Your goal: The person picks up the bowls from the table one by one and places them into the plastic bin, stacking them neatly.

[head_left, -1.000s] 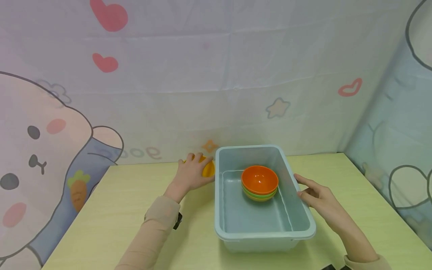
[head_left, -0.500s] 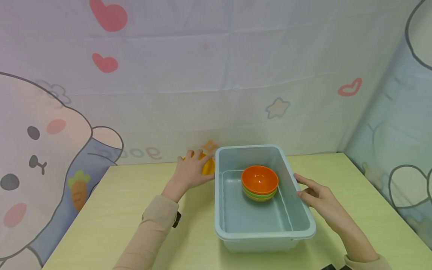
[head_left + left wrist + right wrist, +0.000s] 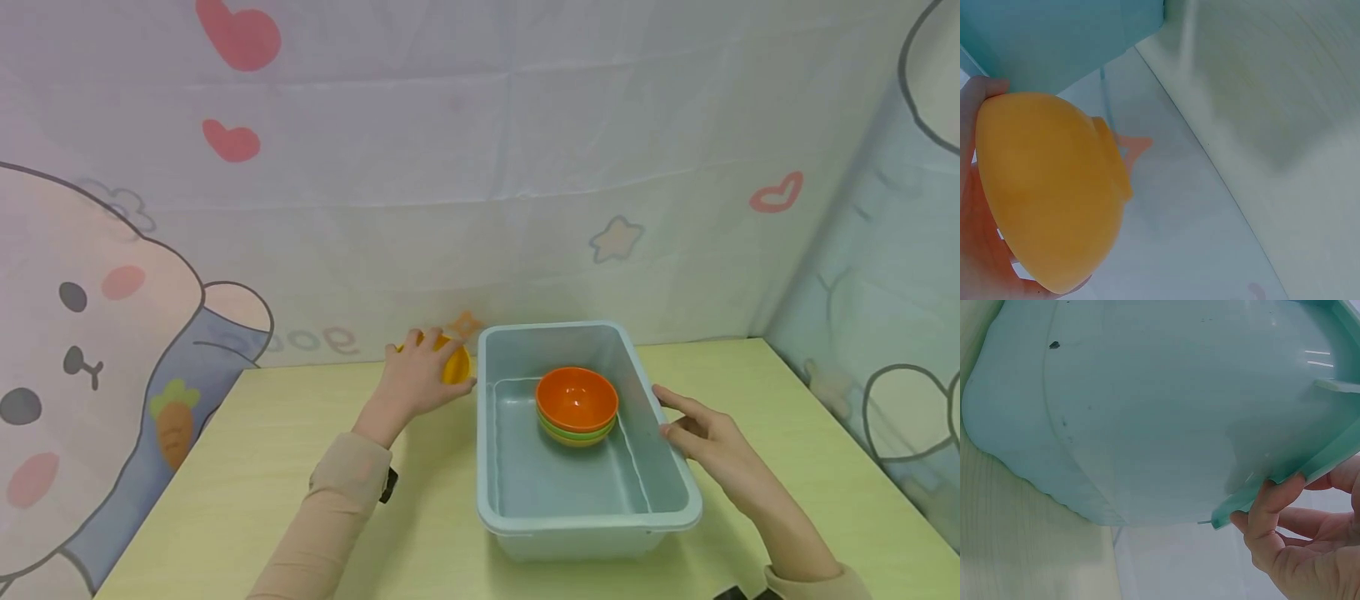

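My left hand point(image 3: 417, 377) grips a yellow-orange bowl point(image 3: 1054, 187) by its rim, just left of a pale blue plastic tub point(image 3: 573, 525). In the left wrist view the bowl is tipped on its side, its foot ring turned right, above the table. My right hand point(image 3: 708, 442) holds the tub's right rim, fingers hooked at the edge as the right wrist view shows. Inside the tub sits a stack of bowls, an orange bowl point(image 3: 577, 398) on top with a green bowl point(image 3: 576, 434) and a yellowish one beneath.
The tub stands on a light yellow-green table point(image 3: 285, 467). Behind it hangs a printed cloth point(image 3: 420, 208) that reaches down to the table's back edge, and another cloth panel point(image 3: 885, 317) closes the right side.
My left hand has shifted slightly left and up with the yellow-orange bowl, away from the tub's side. The right hand, the tub and the stacked bowls stay where they were.
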Available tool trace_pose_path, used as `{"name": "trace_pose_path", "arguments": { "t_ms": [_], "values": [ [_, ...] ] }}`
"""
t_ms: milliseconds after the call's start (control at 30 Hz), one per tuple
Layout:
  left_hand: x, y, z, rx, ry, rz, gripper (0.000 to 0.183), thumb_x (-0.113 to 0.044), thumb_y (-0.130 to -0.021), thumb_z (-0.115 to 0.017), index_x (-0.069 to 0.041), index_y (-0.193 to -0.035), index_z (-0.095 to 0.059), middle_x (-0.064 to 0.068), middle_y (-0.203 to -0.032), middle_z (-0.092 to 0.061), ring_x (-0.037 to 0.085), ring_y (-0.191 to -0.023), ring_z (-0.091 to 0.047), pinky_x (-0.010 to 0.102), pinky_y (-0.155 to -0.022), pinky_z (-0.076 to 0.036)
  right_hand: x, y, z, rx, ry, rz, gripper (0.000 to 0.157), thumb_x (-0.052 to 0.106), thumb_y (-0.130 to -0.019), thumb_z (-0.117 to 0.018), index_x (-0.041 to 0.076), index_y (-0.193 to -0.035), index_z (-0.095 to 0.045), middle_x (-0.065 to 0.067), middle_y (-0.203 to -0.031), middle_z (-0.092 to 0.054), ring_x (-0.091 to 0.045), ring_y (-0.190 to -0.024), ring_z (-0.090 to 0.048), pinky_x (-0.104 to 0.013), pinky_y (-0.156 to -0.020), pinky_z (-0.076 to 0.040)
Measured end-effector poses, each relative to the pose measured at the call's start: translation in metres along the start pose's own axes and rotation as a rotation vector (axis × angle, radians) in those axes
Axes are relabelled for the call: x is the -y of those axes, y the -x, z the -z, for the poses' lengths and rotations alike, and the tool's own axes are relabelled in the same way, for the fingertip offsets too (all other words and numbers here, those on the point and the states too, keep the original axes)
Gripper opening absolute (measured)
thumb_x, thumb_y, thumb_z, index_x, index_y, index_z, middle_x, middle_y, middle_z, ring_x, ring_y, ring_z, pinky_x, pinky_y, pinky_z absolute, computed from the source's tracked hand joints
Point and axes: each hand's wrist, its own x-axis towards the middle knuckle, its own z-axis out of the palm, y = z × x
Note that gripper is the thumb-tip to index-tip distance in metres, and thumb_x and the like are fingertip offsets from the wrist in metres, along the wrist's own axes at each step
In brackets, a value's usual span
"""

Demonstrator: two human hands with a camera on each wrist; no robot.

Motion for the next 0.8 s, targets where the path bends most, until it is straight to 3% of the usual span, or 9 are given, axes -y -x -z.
{"name": "trace_pose_path", "arguments": {
  "t_ms": [800],
  "values": [
    [0.000,-0.005,0.015,-0.061,0.022,-0.007,0.063,-0.062,-0.085,-0.052,-0.035,-0.141,-0.044,0.006,-0.137,-0.047,0.035,-0.125,-0.042,0.060,-0.089,-0.042,0.000,-0.001,0.001,-0.003,0.001,-0.004,0.056,0.020,-0.101,-0.049,0.004,-0.150,-0.029,-0.015,-0.103,-0.064,-0.008,-0.082,-0.061,-0.023,-0.075,-0.051]
  ]
}}
